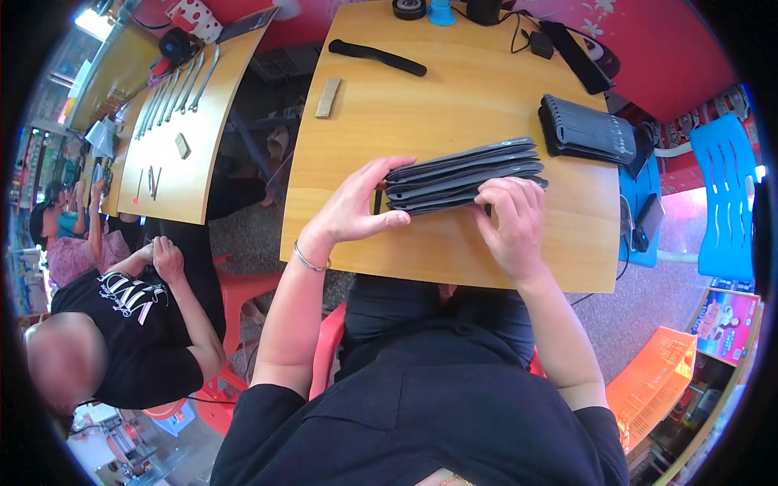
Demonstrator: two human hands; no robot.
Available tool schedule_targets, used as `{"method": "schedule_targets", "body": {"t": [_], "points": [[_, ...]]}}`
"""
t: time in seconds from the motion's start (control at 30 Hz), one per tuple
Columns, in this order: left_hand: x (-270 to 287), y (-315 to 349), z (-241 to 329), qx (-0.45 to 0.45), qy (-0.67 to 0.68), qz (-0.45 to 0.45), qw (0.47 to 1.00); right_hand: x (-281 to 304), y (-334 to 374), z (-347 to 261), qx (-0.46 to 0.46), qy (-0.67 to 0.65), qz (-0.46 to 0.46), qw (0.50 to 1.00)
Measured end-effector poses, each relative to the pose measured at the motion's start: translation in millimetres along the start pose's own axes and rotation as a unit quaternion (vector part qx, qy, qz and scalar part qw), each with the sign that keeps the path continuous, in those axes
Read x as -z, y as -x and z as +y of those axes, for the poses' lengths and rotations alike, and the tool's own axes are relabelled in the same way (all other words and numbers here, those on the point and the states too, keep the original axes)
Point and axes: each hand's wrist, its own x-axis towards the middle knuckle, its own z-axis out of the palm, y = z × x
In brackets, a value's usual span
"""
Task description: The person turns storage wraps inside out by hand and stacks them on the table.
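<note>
A stack of flat black sleeve-like pieces (pixel 462 178) lies on the wooden table in front of me, its layers fanned a little apart along the near side. My left hand (pixel 352 209) clasps the stack's left end, fingers at the far corner and thumb at the near one. At the near right edge, the fingers of my right hand (pixel 516 219) are curled against the layers, pinching there; the fingertips are partly hidden. A second bundle of similar black pieces (pixel 587 132) rests at the table's right edge, beyond my right hand.
Farther up the table (pixel 446 105) lie a black strap (pixel 377 57) and a small tan block (pixel 328 98). A black roll (pixel 409 8) and cables are at the far edge. Blue chairs (pixel 724 194) stand right; a co-worker (pixel 138 324) sits left beside another table (pixel 174 174).
</note>
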Motion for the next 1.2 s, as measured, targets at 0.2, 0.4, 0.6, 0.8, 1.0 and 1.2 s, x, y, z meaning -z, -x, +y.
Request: {"method": "schedule_targets", "body": {"t": [0.2,0.4,0.6,0.8,1.0,1.2], "points": [[2.5,-0.6,2.9,0.014,0.026,-0.012,0.999,1.0,-2.5,-2.8,-0.001,0.009,-0.008,1.0],[4.0,-2.1,0.5,0.014,0.025,-0.018,0.999,0.8,-2.3,-2.4,0.007,0.007,-0.013,1.0],[2.7,-2.7,2.9,0.028,0.021,-0.016,0.999,1.4,1.5,-2.4,0.002,0.007,-0.016,1.0],[4.0,-4.3,6.4,0.023,-0.005,-0.012,1.0,0.3,2.2,-3.7,-0.014,-0.019,-0.003,1.0],[2.9,-4.1,5.8,0.023,0.004,-0.006,1.0,-0.6,2.0,-2.3,0.024,-0.004,-0.006,1.0],[4.1,-3.9,4.4,0.034,0.02,-0.02,0.999,1.3,6.7,-0.6,0.042,0.004,-0.029,0.999]]}}
